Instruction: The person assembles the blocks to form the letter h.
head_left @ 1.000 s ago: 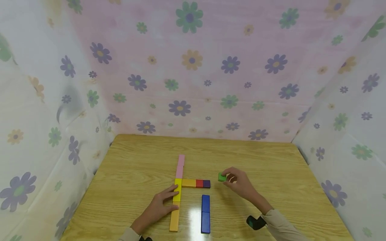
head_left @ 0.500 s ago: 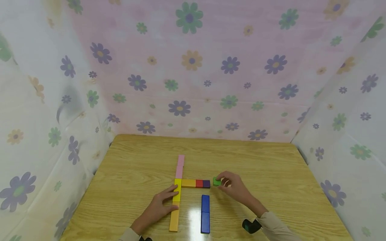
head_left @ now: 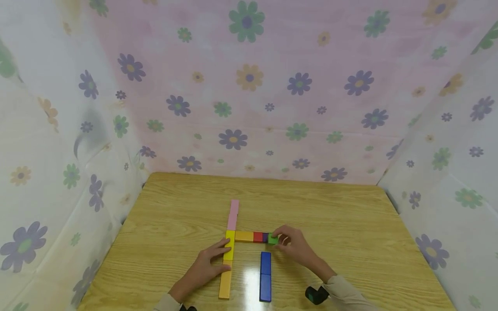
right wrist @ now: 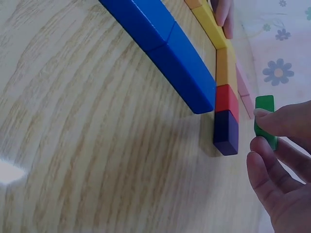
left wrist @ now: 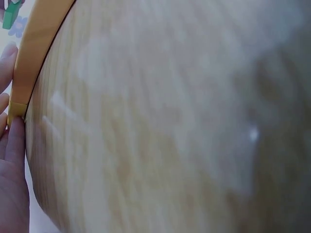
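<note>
Between thumb and fingers, my right hand [head_left: 294, 248] pinches a small green block [right wrist: 265, 103]. In the head view the green block overlaps the outer end of the purple block [right wrist: 226, 133]; the right wrist view shows it raised beside that row. The row runs from the purple block through a red block [head_left: 258, 237] and an orange block [head_left: 244, 236] to a yellow section [head_left: 230, 255]. My left hand [head_left: 204, 268] rests its fingers on the yellow section, its thumb on the long orange block [head_left: 225, 285] below. Two pink blocks [head_left: 233, 214] continue the line at the far end.
Two blue blocks [head_left: 265, 276] lie end to end on the wooden table [head_left: 186, 203], nearer me than the short row. Flower-patterned cloth [head_left: 249, 116] hangs behind the table and along both sides.
My right hand has carried the green block leftward and slightly nearer to me, up to the purple block's end. My left hand has stayed in place on the blocks.
</note>
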{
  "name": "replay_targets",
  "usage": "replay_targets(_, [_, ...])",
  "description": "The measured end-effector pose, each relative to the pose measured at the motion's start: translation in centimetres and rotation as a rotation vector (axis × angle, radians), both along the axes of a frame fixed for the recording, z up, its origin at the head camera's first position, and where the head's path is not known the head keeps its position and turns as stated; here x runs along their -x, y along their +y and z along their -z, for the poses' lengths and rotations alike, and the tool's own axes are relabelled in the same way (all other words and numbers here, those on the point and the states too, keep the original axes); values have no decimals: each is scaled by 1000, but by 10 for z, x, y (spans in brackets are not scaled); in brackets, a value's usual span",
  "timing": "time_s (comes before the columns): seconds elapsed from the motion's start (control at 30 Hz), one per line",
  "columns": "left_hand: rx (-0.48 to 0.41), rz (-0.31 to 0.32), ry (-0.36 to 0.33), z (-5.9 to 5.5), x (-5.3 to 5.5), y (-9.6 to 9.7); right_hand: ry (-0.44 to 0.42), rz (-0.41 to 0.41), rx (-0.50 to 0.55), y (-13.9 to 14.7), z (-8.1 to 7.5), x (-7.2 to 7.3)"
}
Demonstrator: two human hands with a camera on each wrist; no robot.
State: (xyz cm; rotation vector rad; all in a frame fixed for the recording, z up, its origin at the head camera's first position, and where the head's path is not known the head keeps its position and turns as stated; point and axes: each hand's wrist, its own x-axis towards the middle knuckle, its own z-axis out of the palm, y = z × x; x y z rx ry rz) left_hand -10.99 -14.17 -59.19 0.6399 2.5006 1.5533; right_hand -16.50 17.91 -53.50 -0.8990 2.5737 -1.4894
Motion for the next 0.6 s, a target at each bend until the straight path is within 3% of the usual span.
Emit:
replay_targets(0.33, [7, -27, -31, -6, -3, 3, -16, 30, -30, -7, 21, 0])
replay_targets(0.6, [-9, -6, -21, -40, -10, 8, -10, 11, 6, -12, 27, -4])
